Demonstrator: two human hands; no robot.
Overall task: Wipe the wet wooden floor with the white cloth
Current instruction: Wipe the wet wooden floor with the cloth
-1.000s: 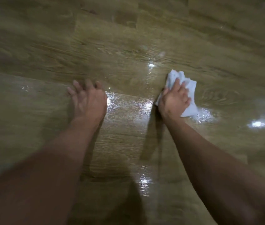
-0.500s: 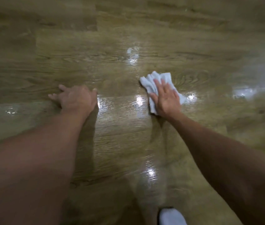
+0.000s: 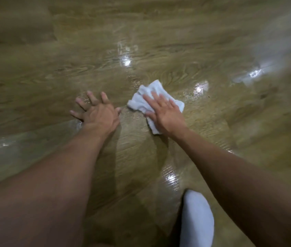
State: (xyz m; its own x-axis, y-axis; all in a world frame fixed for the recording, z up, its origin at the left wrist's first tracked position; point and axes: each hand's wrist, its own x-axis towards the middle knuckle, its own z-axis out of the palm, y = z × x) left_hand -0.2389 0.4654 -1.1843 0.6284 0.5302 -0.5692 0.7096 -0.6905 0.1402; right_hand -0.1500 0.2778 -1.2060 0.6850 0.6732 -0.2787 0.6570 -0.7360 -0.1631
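wet wooden floor [image 3: 159, 50] glistens. our flat right hand [image 3: 166, 114] presses the white cloth [image 3: 137, 102]; our left hand [image 3: 99, 116] rests splayed at its 9 o'clock.

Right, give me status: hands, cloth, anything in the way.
Left hand flat on the wooden floor, fingers spread. Right hand flat, pressing the white cloth down. Floor glossy wet beyond cloth. White object near bottom edge, apart from cloth.

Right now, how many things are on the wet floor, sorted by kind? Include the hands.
Hands: 2 (left hand, right hand)
White cloth: 1
White rounded thing at the bottom edge, too unclear to identify: 1
Total: 4
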